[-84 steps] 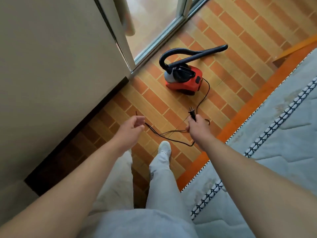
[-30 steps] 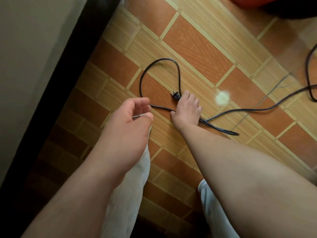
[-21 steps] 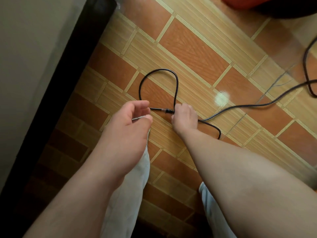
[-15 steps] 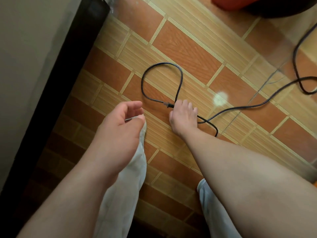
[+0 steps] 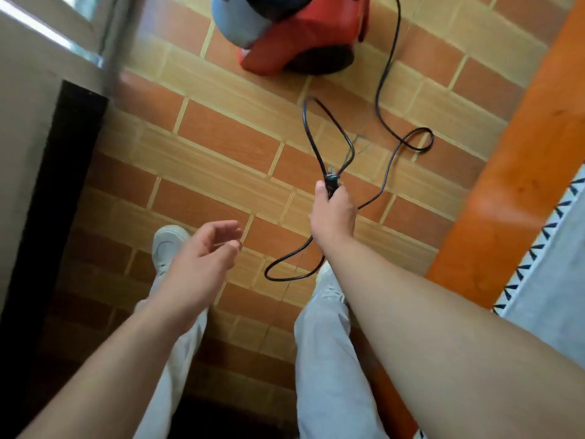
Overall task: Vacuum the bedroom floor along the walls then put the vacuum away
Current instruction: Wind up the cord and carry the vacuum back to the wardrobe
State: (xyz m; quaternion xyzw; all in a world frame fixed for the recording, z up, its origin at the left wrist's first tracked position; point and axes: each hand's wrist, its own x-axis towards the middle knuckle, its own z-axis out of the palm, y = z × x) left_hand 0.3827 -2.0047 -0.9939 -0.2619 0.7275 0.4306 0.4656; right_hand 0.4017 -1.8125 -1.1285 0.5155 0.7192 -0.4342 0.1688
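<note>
1. Left hand (image 5: pixel 205 248): fingers apart and loosely curled, holding nothing, above the floor (image 5: pixel 221 137) beside the left shoe (image 5: pixel 167 245).
2. Cord (image 5: pixel 317 149): one slack loop lies on the floor between the two hands, close to the right foot. Risk: a forward step can snag this loop, jerking the cord or tripping the person.
3. Vacuum (image 5: pixel 294 30): stands on the floor ahead, cut off by the top edge of view, with the cord running from its right side. Judgement: the cord is probably being gathered for storage. Risk: a hard pull can drag or tip the vacuum.
4. Right hand (image 5: pixel 332 210): clamped on the cord at the plug (image 5: pixel 330 179), with a second loop extending from the fist toward the vacuum. Risk: with one hand gathering, loops can slip out or cross and tangle.
5. Bed frame (image 5: pixel 522 153): the cord forms a small curl just beside it. Risk: the curl can kink if drawn tight.
</note>
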